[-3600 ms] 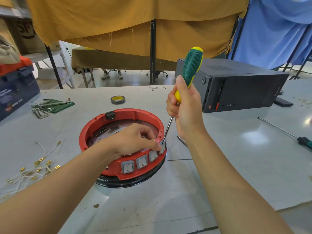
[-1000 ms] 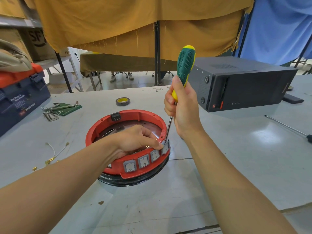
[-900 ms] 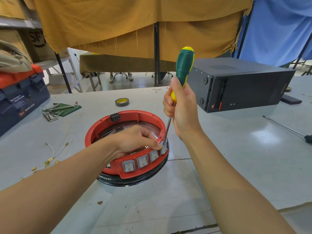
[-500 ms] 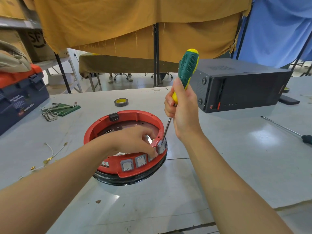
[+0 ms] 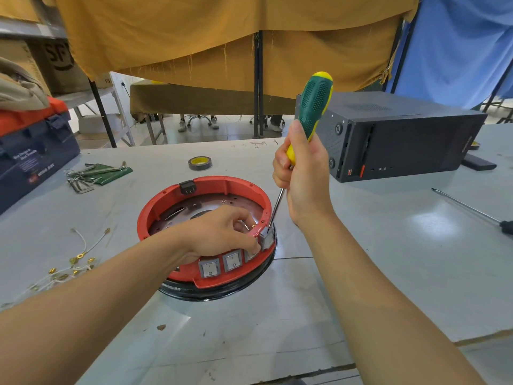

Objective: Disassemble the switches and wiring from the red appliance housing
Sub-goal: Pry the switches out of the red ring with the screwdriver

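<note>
The round red housing (image 5: 166,201) sits on a black ring in the middle of the table. Grey rocker switches (image 5: 210,268) line its near wall. The rightmost switch (image 5: 266,238) sticks up, tilted out of its slot. My left hand (image 5: 222,232) reaches inside the housing, its fingertips pinching at that switch. My right hand (image 5: 304,173) grips a green and yellow screwdriver (image 5: 315,104) upright, and the blade tip rests at the raised switch's edge. Loose white wires with brass terminals (image 5: 75,262) lie on the table to the left.
A black computer case (image 5: 402,140) stands at the back right. A second screwdriver (image 5: 472,209) lies at the right. A tape roll (image 5: 200,163), hex keys on a green pouch (image 5: 97,173) and a blue toolbox (image 5: 30,151) are at the back left.
The rightmost switch has risen out of the housing wall and now tilts free at the rim. My right hand with the screwdriver has leaned slightly right. My left fingers have shifted onto the switch.
</note>
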The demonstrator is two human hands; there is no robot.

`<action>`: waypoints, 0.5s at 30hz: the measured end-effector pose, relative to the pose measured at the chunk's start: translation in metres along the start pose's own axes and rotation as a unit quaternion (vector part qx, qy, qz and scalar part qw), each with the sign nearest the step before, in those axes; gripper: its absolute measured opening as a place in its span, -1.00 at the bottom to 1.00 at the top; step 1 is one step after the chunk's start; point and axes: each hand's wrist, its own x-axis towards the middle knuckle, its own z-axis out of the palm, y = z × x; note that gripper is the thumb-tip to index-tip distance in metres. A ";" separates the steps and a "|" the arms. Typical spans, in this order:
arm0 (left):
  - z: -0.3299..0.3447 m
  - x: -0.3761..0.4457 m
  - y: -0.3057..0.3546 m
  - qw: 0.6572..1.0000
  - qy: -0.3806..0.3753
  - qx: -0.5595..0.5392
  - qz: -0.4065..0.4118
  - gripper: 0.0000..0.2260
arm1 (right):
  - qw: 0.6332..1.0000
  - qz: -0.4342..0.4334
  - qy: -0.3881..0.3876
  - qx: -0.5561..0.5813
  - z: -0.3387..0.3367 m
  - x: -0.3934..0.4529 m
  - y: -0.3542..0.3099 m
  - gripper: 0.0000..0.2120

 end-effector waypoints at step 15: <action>0.000 0.002 0.007 0.999 0.014 0.004 -0.039 -0.75 | 1.000 -0.010 0.022 -0.005 -0.008 -0.008 -0.010 -0.81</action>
